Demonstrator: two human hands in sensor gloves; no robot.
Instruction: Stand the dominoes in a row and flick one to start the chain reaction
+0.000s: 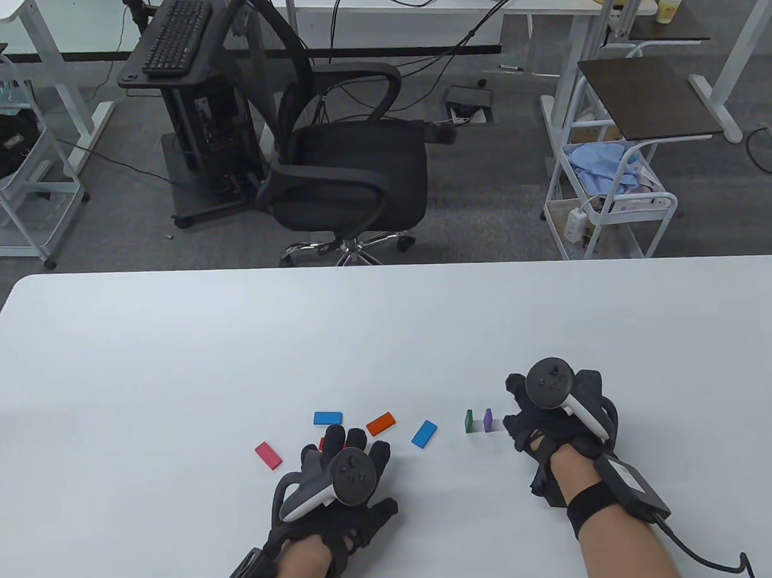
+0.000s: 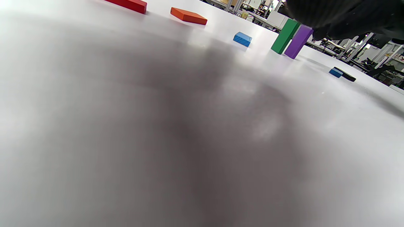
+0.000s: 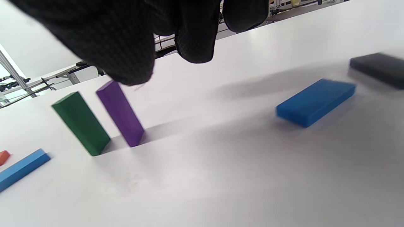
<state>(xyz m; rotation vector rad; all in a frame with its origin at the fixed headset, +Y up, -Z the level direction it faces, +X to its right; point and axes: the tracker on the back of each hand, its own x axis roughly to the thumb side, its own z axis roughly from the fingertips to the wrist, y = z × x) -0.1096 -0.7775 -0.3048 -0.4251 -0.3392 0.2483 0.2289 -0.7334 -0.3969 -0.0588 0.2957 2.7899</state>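
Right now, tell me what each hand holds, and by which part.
Right hand touches the purple domino at its top end; a real grip cannot be told. Left hand covers a red domino; grip unclear.

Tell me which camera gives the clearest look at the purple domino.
The right wrist view: the purple domino stands large and sharp beside the green domino, just under the right hand's fingertips. The left wrist view shows it smaller, its top masked by the glove; the table view shows a tiny block.

Just left of the right hand, a standing purple domino and green domino block passage; beyond its fingers, open white tabletop.
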